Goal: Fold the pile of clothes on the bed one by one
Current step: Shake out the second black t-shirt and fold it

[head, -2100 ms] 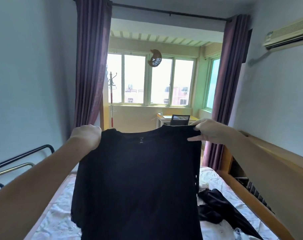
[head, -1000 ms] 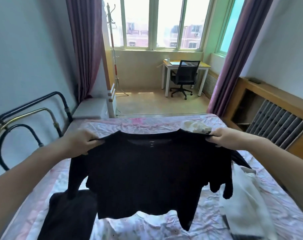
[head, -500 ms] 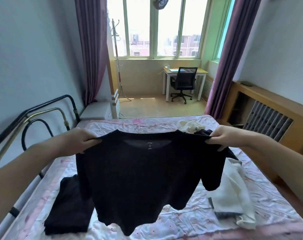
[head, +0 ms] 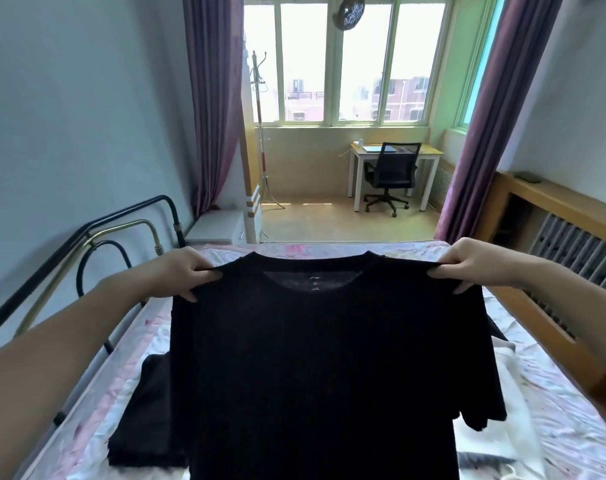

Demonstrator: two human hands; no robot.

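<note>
A black T-shirt (head: 315, 358) hangs spread out in front of me above the bed (head: 551, 386), its neck label facing me. My left hand (head: 182, 271) pinches its left shoulder and my right hand (head: 468, 263) pinches its right shoulder. The shirt hides most of the bed's middle. A folded black garment (head: 145, 420) lies on the bed at the lower left. White clothing (head: 502, 362) lies on the bed to the right, partly hidden behind the shirt.
A metal bed frame (head: 97, 233) runs along the left wall. A wooden radiator cover (head: 564, 220) lines the right side. Beyond the bed are a desk (head: 429, 155), an office chair (head: 390, 178), a coat stand (head: 260, 133) and purple curtains (head: 211, 98).
The shirt was lowered toward the bed and has now come up closer to me, held wider and flatter. Both hands keep their hold on the shoulders.
</note>
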